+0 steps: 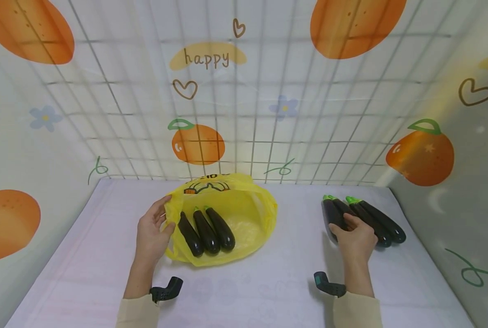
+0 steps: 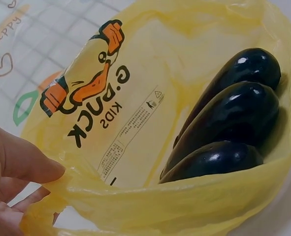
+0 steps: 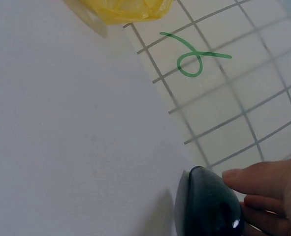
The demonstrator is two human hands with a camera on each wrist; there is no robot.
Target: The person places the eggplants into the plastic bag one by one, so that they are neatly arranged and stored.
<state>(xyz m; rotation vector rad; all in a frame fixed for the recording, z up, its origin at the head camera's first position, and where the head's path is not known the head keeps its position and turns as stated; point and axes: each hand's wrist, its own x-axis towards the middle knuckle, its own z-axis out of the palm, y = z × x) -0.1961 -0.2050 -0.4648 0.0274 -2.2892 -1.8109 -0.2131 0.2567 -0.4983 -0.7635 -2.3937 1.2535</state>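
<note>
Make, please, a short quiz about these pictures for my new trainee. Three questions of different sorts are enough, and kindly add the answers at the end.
1. How many eggplants lie inside the yellow bag?

2. Fill in the gap: the right hand is at other eggplants, which lie ____ the bag.

3. True or false: the left hand holds an eggplant.

Key:
1. Three.
2. Outside.
3. False; the left hand pinches the edge of the bag.
</note>
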